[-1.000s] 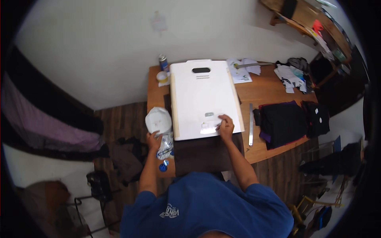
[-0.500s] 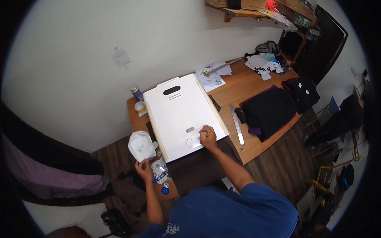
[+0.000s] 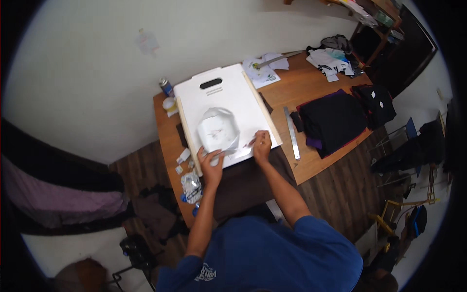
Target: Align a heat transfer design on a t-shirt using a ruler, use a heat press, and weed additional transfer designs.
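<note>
A shallow white container (image 3: 206, 127) with angled sides is over the middle of a white board (image 3: 193, 92) that has an oval slot at its far end. Small dark bits show inside it. The fingers of my left hand (image 3: 212, 168) grip the container's near rim. Over the board's near right corner, my right hand (image 3: 262, 147) is closed in a pinch; what it holds, if anything, is too small to make out. A small paper with faint markings, partly hidden, lies on the board between the two hands. Pale strips run along the board's long sides.
Dark cloth (image 3: 238, 187) hangs under the board's near edge. A steel ruler (image 3: 292, 134) and folded black garments (image 3: 333, 121) are on the right of the wooden table (image 3: 311, 168). A spray can (image 3: 166, 86) and a tape roll (image 3: 169, 104) stand at far left; clear plastic packets (image 3: 191, 187) lie near left.
My left hand has brought the white container from beside the board's left edge to over the board. My right hand stays closed at the near right corner. The view has shifted slightly.
</note>
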